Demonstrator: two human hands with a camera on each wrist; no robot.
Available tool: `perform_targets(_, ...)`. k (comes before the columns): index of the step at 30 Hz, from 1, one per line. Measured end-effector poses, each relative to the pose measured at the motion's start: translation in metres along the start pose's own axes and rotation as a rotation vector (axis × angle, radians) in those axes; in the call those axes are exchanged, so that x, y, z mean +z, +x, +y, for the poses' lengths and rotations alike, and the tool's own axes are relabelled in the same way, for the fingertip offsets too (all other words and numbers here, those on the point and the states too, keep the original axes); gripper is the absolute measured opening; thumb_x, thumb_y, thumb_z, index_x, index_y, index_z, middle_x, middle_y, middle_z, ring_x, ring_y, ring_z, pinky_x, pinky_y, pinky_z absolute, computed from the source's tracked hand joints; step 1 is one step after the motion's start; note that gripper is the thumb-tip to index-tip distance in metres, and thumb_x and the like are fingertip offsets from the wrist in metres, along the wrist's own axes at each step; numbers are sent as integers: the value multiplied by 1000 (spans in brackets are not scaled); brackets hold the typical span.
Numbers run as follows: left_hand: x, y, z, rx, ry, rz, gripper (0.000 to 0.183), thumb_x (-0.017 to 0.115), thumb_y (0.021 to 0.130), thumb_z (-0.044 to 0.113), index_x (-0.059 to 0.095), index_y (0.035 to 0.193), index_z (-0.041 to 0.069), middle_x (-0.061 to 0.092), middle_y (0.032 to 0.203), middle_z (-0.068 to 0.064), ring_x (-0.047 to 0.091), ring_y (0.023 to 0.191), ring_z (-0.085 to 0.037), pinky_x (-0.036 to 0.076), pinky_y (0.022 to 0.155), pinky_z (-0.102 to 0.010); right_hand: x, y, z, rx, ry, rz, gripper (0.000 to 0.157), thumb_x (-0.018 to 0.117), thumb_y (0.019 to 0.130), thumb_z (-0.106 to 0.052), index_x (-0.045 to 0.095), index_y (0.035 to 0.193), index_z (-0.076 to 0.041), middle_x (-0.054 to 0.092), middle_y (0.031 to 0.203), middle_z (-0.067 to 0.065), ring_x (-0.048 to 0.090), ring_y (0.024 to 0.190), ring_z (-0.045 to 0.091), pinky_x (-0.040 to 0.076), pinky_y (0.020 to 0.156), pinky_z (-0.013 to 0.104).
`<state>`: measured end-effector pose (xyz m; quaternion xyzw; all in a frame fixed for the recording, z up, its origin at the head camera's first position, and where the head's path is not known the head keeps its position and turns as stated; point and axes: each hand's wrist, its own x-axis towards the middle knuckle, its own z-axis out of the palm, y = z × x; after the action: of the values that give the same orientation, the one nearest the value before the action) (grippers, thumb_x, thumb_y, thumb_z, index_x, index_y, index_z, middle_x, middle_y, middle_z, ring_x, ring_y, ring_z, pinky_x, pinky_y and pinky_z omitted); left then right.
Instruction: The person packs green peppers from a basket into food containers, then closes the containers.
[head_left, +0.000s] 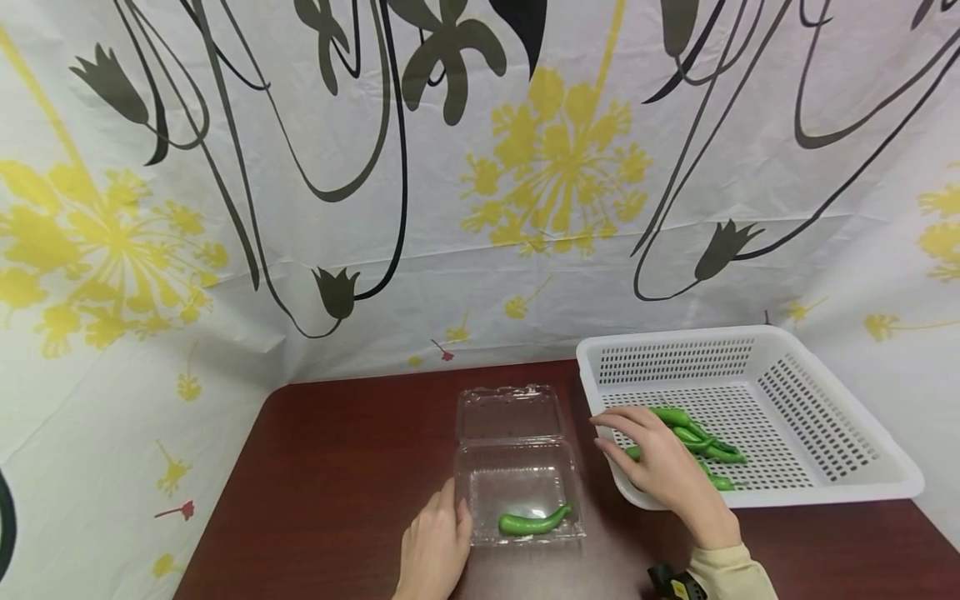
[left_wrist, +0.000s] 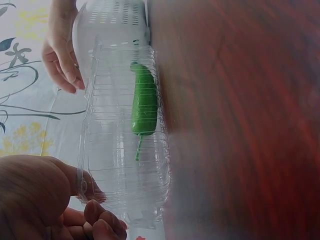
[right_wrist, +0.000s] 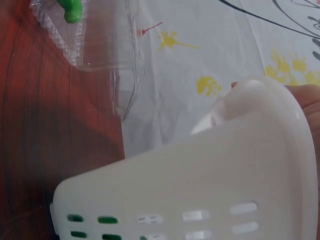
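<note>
A clear plastic clamshell box (head_left: 517,479) stands with its lid raised on the dark red table. One green chili pepper (head_left: 534,522) lies inside it near the front edge. My left hand (head_left: 437,537) grips the box's left wall, thumb at the rim and fingers outside, as the left wrist view also shows. Over the left rim of a white plastic basket (head_left: 825,498) is my right hand (head_left: 663,467), thumb and fingers apart with nothing between them. Several green chili peppers (head_left: 708,448) lie in the basket beside and beneath this hand, partly hidden by it.
The dark red table (head_left: 330,492) ends against a white cloth (head_left: 420,242) printed with yellow and grey flowers, hanging behind and at both sides. The basket's near wall rises between its peppers and the box. A black wrist device (head_left: 675,582) sits by the right sleeve (head_left: 731,573).
</note>
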<state>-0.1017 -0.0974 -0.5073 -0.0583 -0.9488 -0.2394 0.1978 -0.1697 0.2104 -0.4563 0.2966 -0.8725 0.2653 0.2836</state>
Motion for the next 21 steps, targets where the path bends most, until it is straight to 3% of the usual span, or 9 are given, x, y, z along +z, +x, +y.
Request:
perform_targets(15,0,-1,0,9,-4,11,32,68,87,6,66,116,-8,71,89,-14,71,71,-32,52,49,-40,-6,-4,8,39,-21,-29,37,83,76,-1,74,111,-8,68,114,10,63,107,28,46,89,38)
perform_targets(21,0,-1,0,22,-1,27,32,68,87,6,66,115,-9,71,89,-14,71,70,-32,52,50,-40,-10,-6,11,95,-34,-53,36,83,78,-4,74,113,-9,68,115,9,63,108,29,46,89,41)
